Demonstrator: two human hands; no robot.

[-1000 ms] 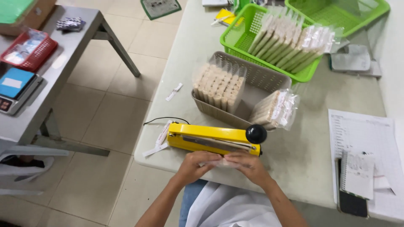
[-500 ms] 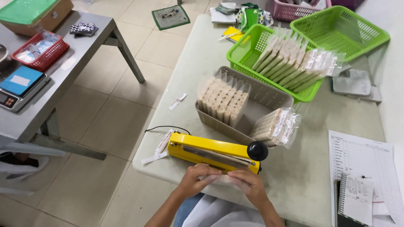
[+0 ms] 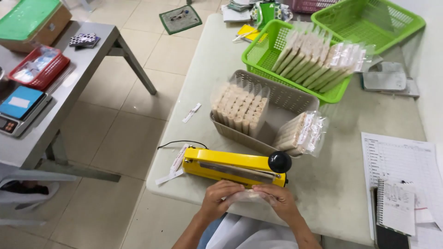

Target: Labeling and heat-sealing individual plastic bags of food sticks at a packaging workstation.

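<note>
Before the yellow sealer [image 3: 233, 167], both hands [image 3: 249, 199] pinch a clear packet [image 3: 249, 196] between curled fingers.

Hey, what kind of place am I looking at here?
Probably a small food-packing workroom: a yellow heat sealer on the table, baskets full of clear packets, and a weighing scale on the side table.

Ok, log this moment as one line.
left hand: holds clear packet | right hand: same packet | yellow heat sealer: just beyond hands
</note>
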